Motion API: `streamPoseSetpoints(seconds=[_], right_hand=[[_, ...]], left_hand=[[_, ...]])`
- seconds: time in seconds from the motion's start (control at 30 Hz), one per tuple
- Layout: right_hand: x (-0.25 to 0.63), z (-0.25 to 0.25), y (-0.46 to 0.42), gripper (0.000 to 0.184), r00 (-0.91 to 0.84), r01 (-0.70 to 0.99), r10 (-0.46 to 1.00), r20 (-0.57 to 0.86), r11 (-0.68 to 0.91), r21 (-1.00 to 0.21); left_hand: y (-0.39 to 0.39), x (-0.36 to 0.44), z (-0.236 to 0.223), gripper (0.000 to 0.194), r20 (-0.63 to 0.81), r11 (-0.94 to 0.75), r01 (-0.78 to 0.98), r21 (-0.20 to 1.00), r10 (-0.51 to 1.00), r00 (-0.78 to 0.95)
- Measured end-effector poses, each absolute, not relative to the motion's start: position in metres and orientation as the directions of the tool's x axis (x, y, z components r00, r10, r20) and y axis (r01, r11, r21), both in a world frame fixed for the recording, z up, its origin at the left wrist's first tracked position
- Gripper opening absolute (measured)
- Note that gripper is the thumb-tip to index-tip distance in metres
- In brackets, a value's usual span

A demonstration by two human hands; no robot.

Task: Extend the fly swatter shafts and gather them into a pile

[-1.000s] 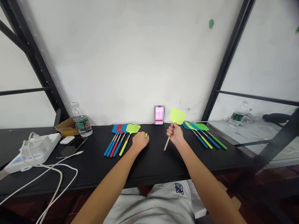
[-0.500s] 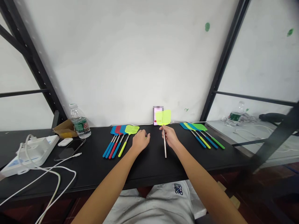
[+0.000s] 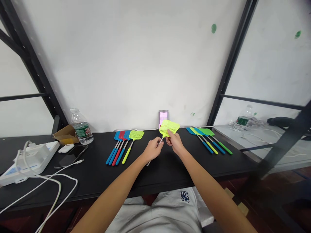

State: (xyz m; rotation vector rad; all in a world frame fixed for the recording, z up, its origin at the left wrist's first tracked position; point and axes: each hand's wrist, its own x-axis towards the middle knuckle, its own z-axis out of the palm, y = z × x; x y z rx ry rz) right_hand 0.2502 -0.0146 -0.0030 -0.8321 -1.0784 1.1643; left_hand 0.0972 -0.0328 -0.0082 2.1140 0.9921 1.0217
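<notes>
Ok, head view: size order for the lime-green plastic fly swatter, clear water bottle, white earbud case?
Largest to smallest: lime-green plastic fly swatter, clear water bottle, white earbud case. The swatter sits nearer the camera, so its lead is unsure.

Fly swatter groups (image 3: 122, 135) lie apart on the table (image 3: 80, 181).

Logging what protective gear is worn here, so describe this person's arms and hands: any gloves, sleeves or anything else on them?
The left forearm and right forearm are bare, with no sleeves. The left hand and right hand wear no gloves, and no watch or band shows on either arm. The only clothing in view is a pale garment over the lap, printed with dark blue lettering.
</notes>
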Motion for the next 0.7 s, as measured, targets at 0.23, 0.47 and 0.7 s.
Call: streamPoseSetpoints(seconds=[0.23,0.47,0.7], right_hand=[[0.247,-0.006,-0.017,0.033,0.054,-0.245,0.976,0.211,0.218,-0.945],[0.250,-0.001,-0.010,0.025,0.168,-0.321,0.972,0.161,0.209,-0.924],[0.296,-0.001,0.004,0.021,0.488,-0.335,0.872,0.025,0.213,-0.918]], left_hand=[[-0.030,0.099,-0.009,0.035,0.324,-0.450,0.255,0.856,0.851,0.413],[-0.026,0.103,-0.011,0.038,0.211,-0.256,0.042,0.966,0.870,0.445],[-0.029,0.102,-0.009,0.036,0.164,-0.163,-0.033,0.986,0.920,0.355]])
